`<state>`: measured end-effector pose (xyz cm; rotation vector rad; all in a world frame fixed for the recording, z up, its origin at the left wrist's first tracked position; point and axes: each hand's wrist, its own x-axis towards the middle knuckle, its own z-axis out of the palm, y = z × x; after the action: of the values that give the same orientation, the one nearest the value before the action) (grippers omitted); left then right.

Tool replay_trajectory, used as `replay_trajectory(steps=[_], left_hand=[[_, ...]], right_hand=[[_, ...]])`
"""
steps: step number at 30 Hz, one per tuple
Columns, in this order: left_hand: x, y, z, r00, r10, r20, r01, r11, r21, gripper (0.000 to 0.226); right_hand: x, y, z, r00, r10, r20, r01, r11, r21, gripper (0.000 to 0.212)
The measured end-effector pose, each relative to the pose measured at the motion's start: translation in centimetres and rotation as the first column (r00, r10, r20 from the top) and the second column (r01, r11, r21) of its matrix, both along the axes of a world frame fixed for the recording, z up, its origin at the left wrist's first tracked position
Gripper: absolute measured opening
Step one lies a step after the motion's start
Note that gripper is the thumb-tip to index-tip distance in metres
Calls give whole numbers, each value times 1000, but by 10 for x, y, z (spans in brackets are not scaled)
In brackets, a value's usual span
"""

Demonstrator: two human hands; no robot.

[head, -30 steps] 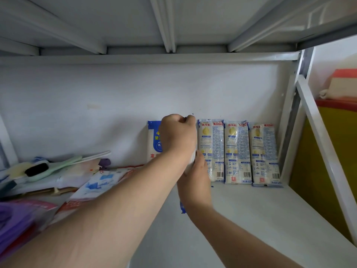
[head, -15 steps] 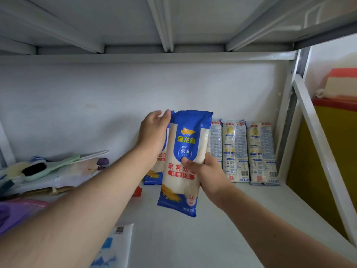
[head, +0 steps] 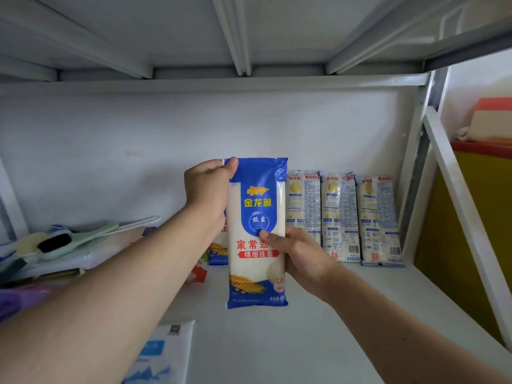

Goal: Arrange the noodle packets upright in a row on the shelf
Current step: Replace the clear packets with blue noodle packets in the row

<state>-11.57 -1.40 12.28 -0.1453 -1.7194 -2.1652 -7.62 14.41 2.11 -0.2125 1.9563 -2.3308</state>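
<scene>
Blue noodle packet held upright above the shelf, left of the standing row; left hand pinching top corner, right hand gripping mid-body. Probably light, slick, brittle inside; best gripped mid-body

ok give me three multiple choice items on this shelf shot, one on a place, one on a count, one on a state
1. Where do the pale noodle packets stand?
A. upright against the back wall, right of the held packet
B. flat at the shelf's front edge
C. on the shelf above

2. How many pale packets show in that row?
A. one
B. three
C. six

3. What state is the blue noodle packet in?
A. lying flat on the shelf
B. torn open and spilling
C. held upright off the shelf in both hands

Answers:
1 A, they lean on the wall at the right.
2 B, three sit side by side.
3 C, the left hand pinches its top and the right hand grips its middle.
</scene>
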Motion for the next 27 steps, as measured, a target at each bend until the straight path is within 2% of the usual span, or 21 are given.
replay_trajectory(steps=[2,4,8,11,15,18,21,24,27], left_hand=[[2,4,5,1000,5,-13,-5,1000,25,22],[3,7,7,1000,-2,-23,3,1000,22,19],[4,7,5,1000,20,0,-20,1000,10,21],[2,10,5,1000,18,14,-19,999,27,22],[7,22,10,1000,-19,-19,18,1000,-16,24],[8,23,11,998,-64,-29,61,993,-97,31],[1,16,-4,998,-67,-10,63,969,-238,34],[2,9,-42,991,-90,99,126,875,-467,49],[12,12,-85,941,-188,280,329,697,-637,51]], right_hand=[[3,3,-9,1000,27,-5,-26,990,137,48],[6,5,-17,999,28,-21,-22,963,269,43],[8,10,-18,998,-20,-59,40,929,369,37],[7,9,-18,996,-43,-77,65,949,310,38],[3,3,-21,991,-121,-56,128,984,123,43],[1,4,-23,988,-151,-34,153,987,59,48],[0,14,-23,986,-166,-29,168,984,64,36],[-5,31,-24,985,-164,-55,167,985,42,32],[-8,39,-23,987,-144,-71,146,989,21,35]])
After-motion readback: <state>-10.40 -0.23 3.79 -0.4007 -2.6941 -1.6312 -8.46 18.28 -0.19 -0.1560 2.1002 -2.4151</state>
